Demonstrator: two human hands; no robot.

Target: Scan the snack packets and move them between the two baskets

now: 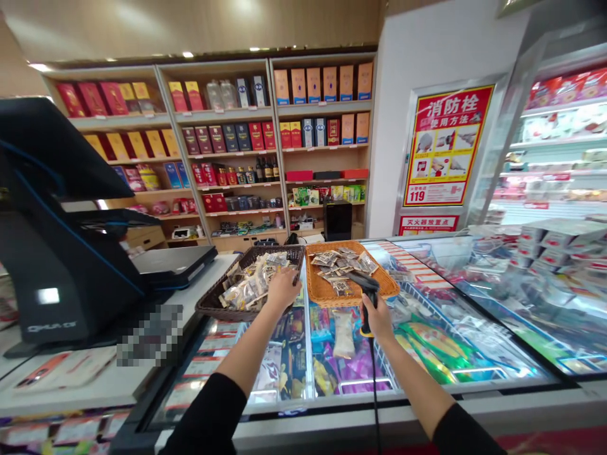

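Observation:
My right hand [377,314] is wrapped round the handle of a black barcode scanner [366,281] with a yellow tip at its base. Its head is over the near part of an orange-brown wicker basket [315,292], and its cable hangs straight down. Small wrapped packets [339,260] lie in that basket. To the left, a dark brown wicker basket [208,300] holds a heap of similar packets [253,281]. My left hand [283,287] grips the right side of this basket near its front corner, fingers over the rim beside the packets.
Both baskets rest on the glass top of a chest freezer [341,373] filled with bagged goods. A checkout screen [61,151] and a flat black device [175,262] stand on the left counter [90,382]. Shelves of boxes [222,139] line the back; stacked packs [554,243] are at right.

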